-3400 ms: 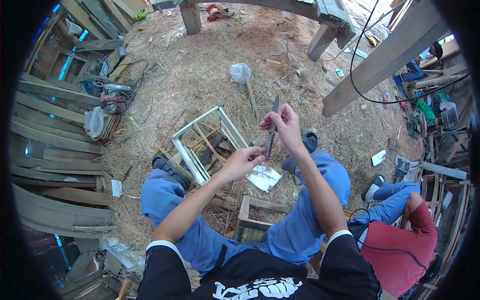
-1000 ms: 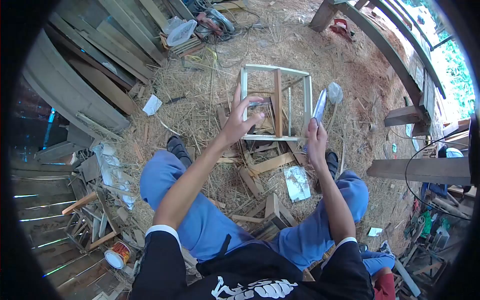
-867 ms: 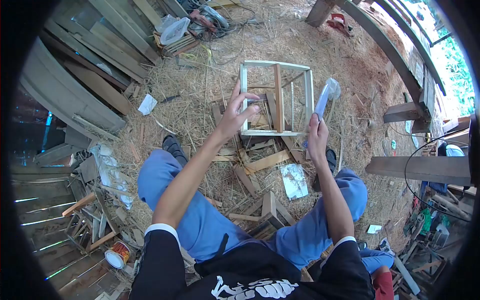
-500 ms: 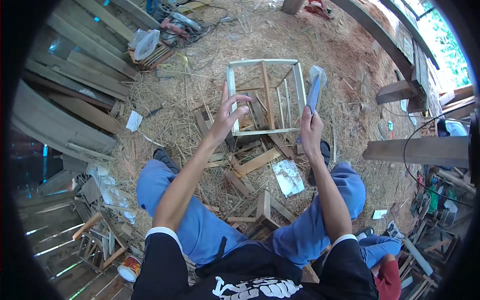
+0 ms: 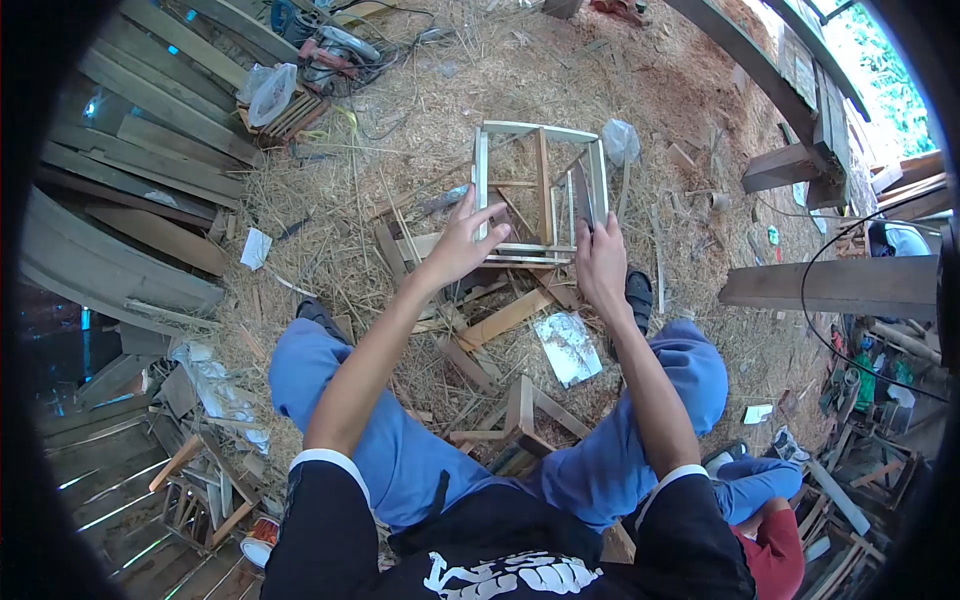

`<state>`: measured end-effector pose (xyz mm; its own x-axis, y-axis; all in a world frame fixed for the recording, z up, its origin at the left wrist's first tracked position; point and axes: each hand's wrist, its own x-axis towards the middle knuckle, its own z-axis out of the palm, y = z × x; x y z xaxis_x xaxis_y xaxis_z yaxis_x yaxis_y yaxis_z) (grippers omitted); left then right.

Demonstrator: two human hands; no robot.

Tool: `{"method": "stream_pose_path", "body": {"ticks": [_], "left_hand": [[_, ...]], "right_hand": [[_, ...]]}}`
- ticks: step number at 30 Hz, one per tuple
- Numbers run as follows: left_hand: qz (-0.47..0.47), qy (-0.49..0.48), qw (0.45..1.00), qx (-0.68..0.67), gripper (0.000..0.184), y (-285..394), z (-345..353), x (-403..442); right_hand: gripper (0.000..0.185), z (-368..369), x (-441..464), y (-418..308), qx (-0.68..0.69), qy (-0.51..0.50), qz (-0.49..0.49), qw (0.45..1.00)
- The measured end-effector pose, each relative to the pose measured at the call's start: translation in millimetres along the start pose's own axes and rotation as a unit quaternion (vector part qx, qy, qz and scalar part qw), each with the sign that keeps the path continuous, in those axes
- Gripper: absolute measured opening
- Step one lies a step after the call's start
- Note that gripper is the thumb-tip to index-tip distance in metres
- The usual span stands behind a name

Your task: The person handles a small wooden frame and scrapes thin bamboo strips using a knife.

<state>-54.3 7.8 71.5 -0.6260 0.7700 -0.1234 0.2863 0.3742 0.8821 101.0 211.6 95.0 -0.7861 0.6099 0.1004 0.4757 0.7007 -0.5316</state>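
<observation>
A small wooden frame [image 5: 545, 190] with pale outer bars and a brown middle bar stands in front of me. At its left side is my left hand [image 5: 466, 240], thumb and fingers apart around the near part of the left bar. My right hand [image 5: 601, 262] is at the right near corner of the frame, its fingers closed on a knife. The knife's dark blade [image 5: 583, 196] points away from me, beside the right bar. Below the frame, wood offcuts [image 5: 508, 318] and a stained white sheet [image 5: 567, 348] lie on the straw-covered ground.
Planks [image 5: 150, 130] line the left side. A circular saw [image 5: 340, 48] and a plastic bag [image 5: 271, 95] are at the upper left. A beam [image 5: 830, 287] juts in from the right. Another person in red [image 5: 778, 558] sits at the lower right.
My right hand has brought the knife from outside the frame to its right bar, and the blade now tilts left. The frame has tipped, and my left hand stays at its left side.
</observation>
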Motion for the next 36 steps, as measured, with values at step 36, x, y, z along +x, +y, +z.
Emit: {"method": "stream_pose_path", "body": {"ticks": [36], "left_hand": [[-0.210, -0.021, 0.970, -0.118, 0.044, -106.1, -19.1, -129.8]], "right_hand": [[0.020, 65.8, -47.8, -112.7, -0.059, -0.037, -0.369, 0.927]]}}
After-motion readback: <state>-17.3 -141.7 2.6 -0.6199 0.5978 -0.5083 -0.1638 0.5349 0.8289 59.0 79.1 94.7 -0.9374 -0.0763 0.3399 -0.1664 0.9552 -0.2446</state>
